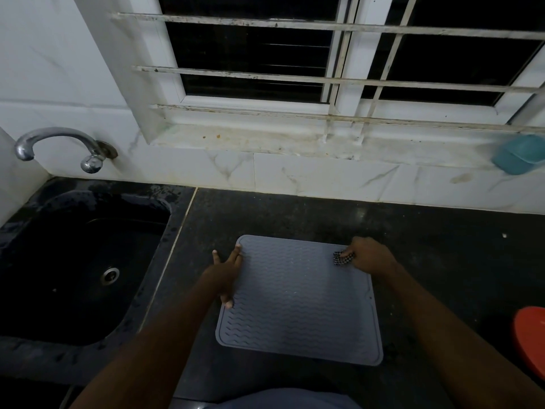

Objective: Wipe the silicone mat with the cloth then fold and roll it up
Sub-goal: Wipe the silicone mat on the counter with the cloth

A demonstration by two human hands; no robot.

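Mat (298, 305) flat, left grip (227, 273) splayed on its edge, right grip (368, 255) clutching cloth (342, 258)

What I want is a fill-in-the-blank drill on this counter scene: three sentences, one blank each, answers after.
1. The grey mat lies ____ on the dark counter, neither folded nor rolled.
2. The right hand grips the checkered cloth at the mat's far ____ corner.
3. The left hand rests with straight fingers on the mat's ____ edge.
Missing words: flat; right; left.
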